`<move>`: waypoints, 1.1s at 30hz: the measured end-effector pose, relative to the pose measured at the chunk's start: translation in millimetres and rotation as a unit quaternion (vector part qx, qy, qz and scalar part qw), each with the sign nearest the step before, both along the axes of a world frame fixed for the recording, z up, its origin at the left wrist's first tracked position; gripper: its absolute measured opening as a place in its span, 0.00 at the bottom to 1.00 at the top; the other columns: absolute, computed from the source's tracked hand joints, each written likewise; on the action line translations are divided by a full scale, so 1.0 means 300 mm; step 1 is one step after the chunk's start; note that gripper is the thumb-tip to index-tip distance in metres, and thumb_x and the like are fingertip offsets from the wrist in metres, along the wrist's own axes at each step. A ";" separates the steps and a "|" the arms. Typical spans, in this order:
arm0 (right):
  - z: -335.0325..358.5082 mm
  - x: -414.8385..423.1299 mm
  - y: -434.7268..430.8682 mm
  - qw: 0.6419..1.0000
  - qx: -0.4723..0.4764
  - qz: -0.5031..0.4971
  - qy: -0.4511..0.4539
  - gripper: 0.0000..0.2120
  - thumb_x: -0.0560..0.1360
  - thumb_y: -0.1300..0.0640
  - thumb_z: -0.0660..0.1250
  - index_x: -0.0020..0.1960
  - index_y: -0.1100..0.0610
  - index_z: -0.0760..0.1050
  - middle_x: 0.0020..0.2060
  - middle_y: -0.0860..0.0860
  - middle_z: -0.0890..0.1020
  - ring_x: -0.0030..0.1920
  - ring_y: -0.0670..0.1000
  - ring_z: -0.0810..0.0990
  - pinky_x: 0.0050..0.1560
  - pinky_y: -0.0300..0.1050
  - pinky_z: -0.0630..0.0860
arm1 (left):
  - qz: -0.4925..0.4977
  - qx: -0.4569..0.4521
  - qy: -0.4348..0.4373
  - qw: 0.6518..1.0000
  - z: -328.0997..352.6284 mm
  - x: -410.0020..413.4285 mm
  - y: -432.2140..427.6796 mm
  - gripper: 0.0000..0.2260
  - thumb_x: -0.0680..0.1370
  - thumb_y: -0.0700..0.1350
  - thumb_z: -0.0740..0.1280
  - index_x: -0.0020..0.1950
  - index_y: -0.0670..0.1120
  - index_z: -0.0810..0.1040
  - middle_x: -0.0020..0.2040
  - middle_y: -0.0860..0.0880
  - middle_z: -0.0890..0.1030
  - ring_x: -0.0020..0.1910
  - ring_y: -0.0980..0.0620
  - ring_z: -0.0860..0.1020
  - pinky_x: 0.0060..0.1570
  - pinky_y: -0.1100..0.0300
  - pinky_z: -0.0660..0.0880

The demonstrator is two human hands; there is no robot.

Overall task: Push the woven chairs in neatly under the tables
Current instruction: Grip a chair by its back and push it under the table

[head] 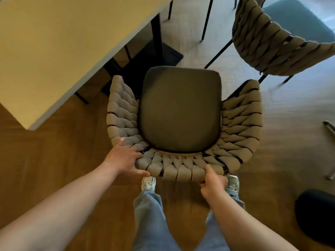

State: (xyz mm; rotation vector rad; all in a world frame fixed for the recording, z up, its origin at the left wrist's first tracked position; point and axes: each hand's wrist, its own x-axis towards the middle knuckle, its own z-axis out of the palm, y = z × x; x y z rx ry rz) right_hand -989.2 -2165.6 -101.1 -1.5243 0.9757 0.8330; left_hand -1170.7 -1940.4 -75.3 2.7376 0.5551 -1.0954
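We grip the back rim of the woven chair [183, 171]: left hand [123, 158] with fingers spread over the weave and thumb under, right hand [213, 183] with thumb on top and fingers curled beneath. The chair stands off the table [54, 42] corner, seat uncovered. The black table base [163, 53] sits just ahead and a second woven chair [272, 49] near front-right.

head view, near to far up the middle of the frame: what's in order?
Jeans → left shoe → woven chair backrest → seat cushion → black table base.
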 end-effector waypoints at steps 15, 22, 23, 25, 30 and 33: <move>0.036 0.625 -0.115 0.964 0.010 0.265 -0.025 0.34 0.75 0.63 0.73 0.76 0.53 0.61 0.62 0.58 0.75 0.52 0.57 0.78 0.60 0.53 0.77 | 0.237 0.009 -0.006 0.971 -0.008 0.324 -0.483 0.46 0.64 0.84 0.45 0.72 0.60 0.70 0.76 0.55 0.68 0.75 0.49 0.65 0.77 0.41 0.42; 0.019 0.658 -0.082 0.954 -0.031 0.297 -0.019 0.40 0.75 0.61 0.73 0.79 0.53 0.55 0.64 0.58 0.74 0.43 0.53 0.76 0.57 0.53 0.79 | 0.256 0.017 -0.022 0.966 -0.013 0.335 -0.484 0.46 0.64 0.83 0.44 0.71 0.58 0.72 0.74 0.54 0.70 0.74 0.47 0.67 0.76 0.39 0.42; 0.022 0.656 -0.081 0.953 -0.034 0.300 -0.020 0.39 0.75 0.61 0.73 0.79 0.53 0.56 0.63 0.59 0.74 0.43 0.53 0.76 0.57 0.53 0.79 | 0.257 0.018 -0.025 0.966 -0.014 0.334 -0.486 0.47 0.64 0.84 0.44 0.71 0.58 0.72 0.74 0.53 0.71 0.73 0.47 0.68 0.76 0.39 0.42; 0.025 0.657 -0.081 0.954 -0.038 0.298 -0.018 0.38 0.74 0.61 0.73 0.78 0.52 0.57 0.59 0.58 0.75 0.44 0.54 0.77 0.57 0.53 0.79 | 0.256 0.024 -0.028 0.966 -0.016 0.334 -0.495 0.48 0.64 0.84 0.44 0.71 0.58 0.73 0.74 0.53 0.71 0.73 0.47 0.68 0.76 0.39 0.43; 0.009 0.690 -0.081 0.947 -0.041 0.317 -0.014 0.38 0.72 0.62 0.76 0.74 0.51 0.59 0.63 0.60 0.75 0.58 0.61 0.79 0.59 0.60 0.80 | 0.277 0.027 -0.038 0.960 -0.010 0.357 -0.543 0.48 0.63 0.84 0.43 0.70 0.57 0.74 0.74 0.52 0.71 0.73 0.47 0.69 0.76 0.39 0.43; -0.006 0.737 -0.076 0.937 -0.041 0.347 -0.012 0.35 0.71 0.61 0.77 0.71 0.53 0.63 0.62 0.60 0.77 0.58 0.61 0.80 0.57 0.61 0.81 | 0.301 0.027 -0.041 0.952 -0.008 0.386 -0.591 0.50 0.62 0.84 0.41 0.70 0.57 0.74 0.75 0.52 0.70 0.73 0.47 0.69 0.76 0.39 0.43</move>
